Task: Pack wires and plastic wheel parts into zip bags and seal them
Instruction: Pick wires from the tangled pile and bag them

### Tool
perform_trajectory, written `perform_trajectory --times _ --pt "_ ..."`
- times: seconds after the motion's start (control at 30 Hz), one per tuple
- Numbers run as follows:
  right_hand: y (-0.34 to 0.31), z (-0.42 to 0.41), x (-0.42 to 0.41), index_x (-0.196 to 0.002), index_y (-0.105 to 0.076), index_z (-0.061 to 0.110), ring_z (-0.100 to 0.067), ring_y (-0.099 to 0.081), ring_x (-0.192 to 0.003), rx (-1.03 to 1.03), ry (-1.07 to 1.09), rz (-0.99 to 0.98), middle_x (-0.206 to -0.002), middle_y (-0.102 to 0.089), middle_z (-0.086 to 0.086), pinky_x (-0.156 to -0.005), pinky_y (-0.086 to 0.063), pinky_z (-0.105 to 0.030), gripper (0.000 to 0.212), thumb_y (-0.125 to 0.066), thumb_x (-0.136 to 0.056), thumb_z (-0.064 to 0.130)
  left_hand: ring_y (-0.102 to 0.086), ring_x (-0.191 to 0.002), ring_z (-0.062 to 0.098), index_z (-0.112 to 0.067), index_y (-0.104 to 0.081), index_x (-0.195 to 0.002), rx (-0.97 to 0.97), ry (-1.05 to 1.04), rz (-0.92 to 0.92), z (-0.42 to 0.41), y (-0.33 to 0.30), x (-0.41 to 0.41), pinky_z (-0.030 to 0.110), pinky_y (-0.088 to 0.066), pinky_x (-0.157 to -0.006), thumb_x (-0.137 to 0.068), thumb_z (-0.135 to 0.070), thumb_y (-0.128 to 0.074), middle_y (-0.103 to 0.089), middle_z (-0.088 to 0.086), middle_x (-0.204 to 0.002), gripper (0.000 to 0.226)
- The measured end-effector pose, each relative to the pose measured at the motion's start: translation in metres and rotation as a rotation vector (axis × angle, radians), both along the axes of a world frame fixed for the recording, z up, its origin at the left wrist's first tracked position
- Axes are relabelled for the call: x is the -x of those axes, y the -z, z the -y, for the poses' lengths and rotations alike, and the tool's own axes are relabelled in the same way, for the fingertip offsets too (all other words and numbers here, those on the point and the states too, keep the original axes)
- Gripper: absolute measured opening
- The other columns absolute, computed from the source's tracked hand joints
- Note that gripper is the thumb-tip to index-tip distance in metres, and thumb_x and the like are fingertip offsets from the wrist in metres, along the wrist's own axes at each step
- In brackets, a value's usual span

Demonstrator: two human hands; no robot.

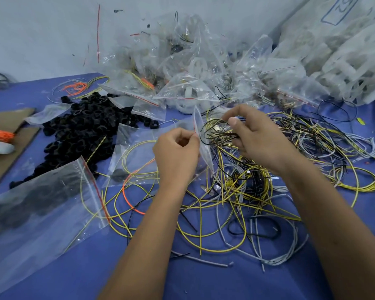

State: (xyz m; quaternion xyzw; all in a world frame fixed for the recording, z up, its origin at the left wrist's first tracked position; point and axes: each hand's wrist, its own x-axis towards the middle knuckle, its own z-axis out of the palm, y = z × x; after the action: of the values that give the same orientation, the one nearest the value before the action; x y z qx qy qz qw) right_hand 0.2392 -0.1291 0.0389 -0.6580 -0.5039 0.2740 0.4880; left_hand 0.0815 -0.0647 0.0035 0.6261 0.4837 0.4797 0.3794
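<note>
Mid-bench we see the left hand (177, 152) pinching the red-zipped mouth of a clear zip bag (139, 152) while the right hand (256, 137) grasps a coiled black wire (214, 131) at its opening.

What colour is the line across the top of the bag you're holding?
Red, on the zip bag the left hand pinches; head view.

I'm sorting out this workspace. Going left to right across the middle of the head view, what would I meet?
Orange tool → pile of black wheel parts → left hand pinching the zip bag → right hand holding a coiled black wire → tangle of loose wires.
</note>
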Motion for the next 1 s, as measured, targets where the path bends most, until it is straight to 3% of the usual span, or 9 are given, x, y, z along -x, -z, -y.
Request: perform_trajectory --times 0.07,0.13,0.23,0.4,0.6,0.67,0.8,0.93,1.0 --pt "0.0 0.0 0.0 -0.112 -0.066 0.016 -0.011 -0.05 -0.061 -0.034 0.037 0.221 -0.072 -0.052 -0.005 -0.057 -0.052 -0.024 0.02 -0.047 -0.107 0.018 -0.064 -0.055 0.008 -0.02 -0.068 -0.067 -0.13 -0.028 -0.044 0.001 -0.004 0.0 0.027 -0.053 -0.059 -0.084 -0.015 -0.07 -0.066 -0.008 -0.058 0.018" --pt "0.001 0.0 0.003 -0.119 -0.062 0.014 -0.015 -0.048 -0.059 -0.08 0.042 0.415 -0.065 -0.052 0.0 -0.06 -0.044 -0.037 0.019 -0.049 -0.106 0.019 -0.061 -0.057 0.003 -0.021 -0.067 -0.068 -0.218 -0.015 -0.095 0.002 -0.006 -0.001 0.023 -0.05 -0.058 -0.084 -0.016 -0.072 -0.065 -0.01 -0.06 0.017" --pt "-0.001 0.001 0.01 -0.126 -0.06 0.008 -0.016 -0.051 -0.058 -0.199 0.075 0.561 -0.064 -0.057 0.004 -0.062 -0.03 -0.032 0.025 -0.05 -0.106 0.017 -0.061 -0.059 0.007 -0.019 -0.07 -0.072 -0.272 0.026 -0.19 0.004 -0.004 -0.003 0.03 -0.053 -0.063 -0.085 -0.016 -0.073 -0.063 -0.01 -0.059 0.014" --pt "0.0 -0.002 0.023 -0.119 -0.07 0.004 -0.026 -0.065 -0.082 -0.255 -0.03 0.623 -0.101 -0.075 -0.01 -0.081 -0.049 -0.037 0.024 -0.052 -0.104 0.012 -0.058 -0.06 0.006 -0.016 -0.069 -0.076 -0.27 0.051 -0.153 0.003 -0.006 -0.003 0.036 -0.053 -0.067 -0.088 -0.014 -0.071 -0.063 -0.011 -0.063 0.012" --pt "0.011 -0.01 0.032 -0.083 -0.065 -0.004 -0.037 -0.054 -0.064 -0.114 -0.156 0.661 -0.069 -0.063 -0.02 -0.061 -0.037 -0.041 0.023 -0.047 -0.097 -0.001 -0.062 -0.069 0.012 -0.013 -0.066 -0.078 -0.448 0.139 -0.093 0.01 -0.019 -0.001 0.038 -0.052 -0.067 -0.084 -0.011 -0.066 -0.064 -0.008 -0.07 0.007" --pt "0.01 -0.009 0.032 -0.076 -0.062 -0.005 -0.032 -0.05 -0.059 -0.033 -0.129 0.522 -0.064 -0.056 -0.017 -0.055 -0.035 -0.035 0.024 -0.046 -0.093 -0.003 -0.063 -0.07 0.018 -0.011 -0.066 -0.079 -0.479 0.217 -0.105 0.012 -0.02 -0.002 0.042 -0.052 -0.067 -0.083 -0.011 -0.066 -0.065 -0.005 -0.072 0.004" --pt "0.009 -0.009 0.026 -0.094 -0.056 -0.016 -0.026 -0.038 -0.061 0.101 -0.038 -0.375 -0.077 -0.045 -0.019 -0.063 -0.037 -0.037 0.02 -0.041 -0.1 -0.003 -0.064 -0.068 0.022 -0.008 -0.067 -0.08 -0.487 0.304 -0.086 0.02 -0.017 -0.006 0.044 -0.052 -0.064 -0.083 -0.01 -0.067 -0.067 0.0 -0.072 0.004" --pt "0.003 -0.008 0.017 -0.079 -0.062 -0.003 -0.009 -0.043 -0.049 0.033 -0.13 -0.743 -0.06 -0.046 -0.009 -0.043 -0.038 -0.017 0.035 -0.034 -0.099 -0.012 -0.06 -0.067 0.017 -0.007 -0.065 -0.078 -0.544 0.319 -0.095 0.028 -0.017 -0.009 0.04 -0.049 -0.064 -0.082 -0.004 -0.07 -0.066 -0.001 -0.071 0.008" --pt "0.0 -0.008 0.018 -0.101 -0.06 -0.012 -0.021 -0.062 -0.075 -0.003 -0.3 -0.914 -0.084 -0.061 -0.019 -0.066 -0.058 -0.023 0.036 -0.026 -0.093 -0.018 -0.059 -0.066 0.016 -0.007 -0.065 -0.078 -0.572 0.322 -0.087 0.03 -0.018 -0.009 0.039 -0.049 -0.064 -0.081 -0.001 -0.071 -0.064 -0.002 -0.07 0.009"
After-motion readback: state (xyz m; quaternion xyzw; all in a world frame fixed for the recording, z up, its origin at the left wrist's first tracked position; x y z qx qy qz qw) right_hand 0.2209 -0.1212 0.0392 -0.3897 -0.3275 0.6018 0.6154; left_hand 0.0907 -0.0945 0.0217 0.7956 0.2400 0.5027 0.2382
